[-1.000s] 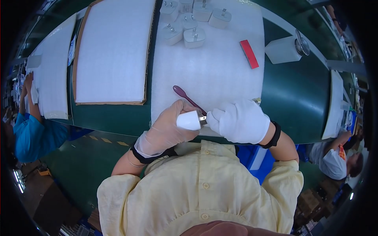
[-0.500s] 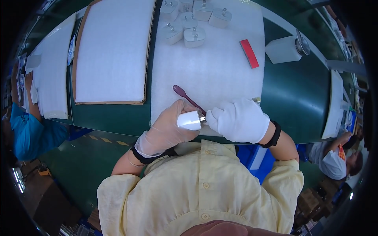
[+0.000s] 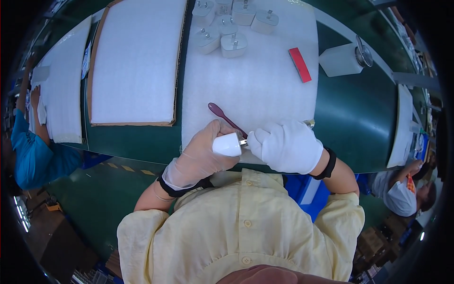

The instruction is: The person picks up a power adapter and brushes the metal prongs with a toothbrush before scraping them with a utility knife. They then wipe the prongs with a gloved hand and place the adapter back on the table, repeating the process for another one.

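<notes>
My left hand, in a thin clear glove, is closed around a white plug-in charger, its metal prongs pointing right. My right hand, in a white fabric glove, is closed right at the prongs; its curled fingers hide whatever they grip. A slim purple handle, rounded at its far end, slants from the white foam sheet toward my right fingers, where its other end is hidden. I cannot tell whether the hand touches it. Beside the back of the right hand shows a small yellowish piece, unclear in kind.
Several white chargers stand prongs up at the foam's far end. A red strip lies to their right, and a white bottle with a metal top stands on the green table. Left is a foam-lined cardboard tray. Co-workers sit both sides.
My right hand has shifted very slightly at the prongs. The left hand and charger hold nearly the same place. The co-worker at the left has moved an arm.
</notes>
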`<state>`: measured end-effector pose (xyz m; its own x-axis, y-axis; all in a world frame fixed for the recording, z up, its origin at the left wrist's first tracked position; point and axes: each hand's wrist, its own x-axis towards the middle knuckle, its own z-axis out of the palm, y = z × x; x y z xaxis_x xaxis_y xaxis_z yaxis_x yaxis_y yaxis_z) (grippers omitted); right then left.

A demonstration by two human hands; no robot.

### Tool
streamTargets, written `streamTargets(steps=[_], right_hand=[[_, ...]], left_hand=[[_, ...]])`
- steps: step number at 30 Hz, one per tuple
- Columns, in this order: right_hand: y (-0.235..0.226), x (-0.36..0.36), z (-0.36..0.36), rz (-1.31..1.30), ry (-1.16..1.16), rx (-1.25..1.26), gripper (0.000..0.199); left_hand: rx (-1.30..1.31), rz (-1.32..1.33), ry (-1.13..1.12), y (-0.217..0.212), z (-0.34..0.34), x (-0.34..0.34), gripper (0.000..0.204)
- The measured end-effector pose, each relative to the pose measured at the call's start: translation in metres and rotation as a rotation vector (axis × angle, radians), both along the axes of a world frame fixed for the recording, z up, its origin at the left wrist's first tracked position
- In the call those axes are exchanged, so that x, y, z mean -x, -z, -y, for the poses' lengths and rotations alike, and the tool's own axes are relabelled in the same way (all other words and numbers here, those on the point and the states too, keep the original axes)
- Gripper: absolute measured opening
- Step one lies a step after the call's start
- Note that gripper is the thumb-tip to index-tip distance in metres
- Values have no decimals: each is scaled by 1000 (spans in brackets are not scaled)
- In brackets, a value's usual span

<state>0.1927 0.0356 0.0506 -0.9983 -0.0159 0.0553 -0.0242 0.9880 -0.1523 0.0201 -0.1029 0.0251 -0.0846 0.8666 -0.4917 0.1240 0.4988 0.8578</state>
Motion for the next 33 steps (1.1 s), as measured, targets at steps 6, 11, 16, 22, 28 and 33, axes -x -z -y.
streamTargets(steps=[6,11,16,22,28,33], right_hand=[[1,-1,-5,70,-56,37,10],[-2,-2,-5,2,-58,32,11],[-6,1,-1,26,-2,13,11],[-5,1,3,-2,-35,-69,10],[-5,1,-4,58,-89,-16,15],[-4,-1,-8,13,-133,17,21]], left_hand=[[-41,-53,1,2,2,-2,41],[-17,-48,-18,-4,-1,-1,41],[42,14,-10,-6,-2,1,42],[-11,-14,-13,-1,1,-1,42],[-12,-17,4,-2,0,0,41],[3,2,-32,-1,2,-3,43]])
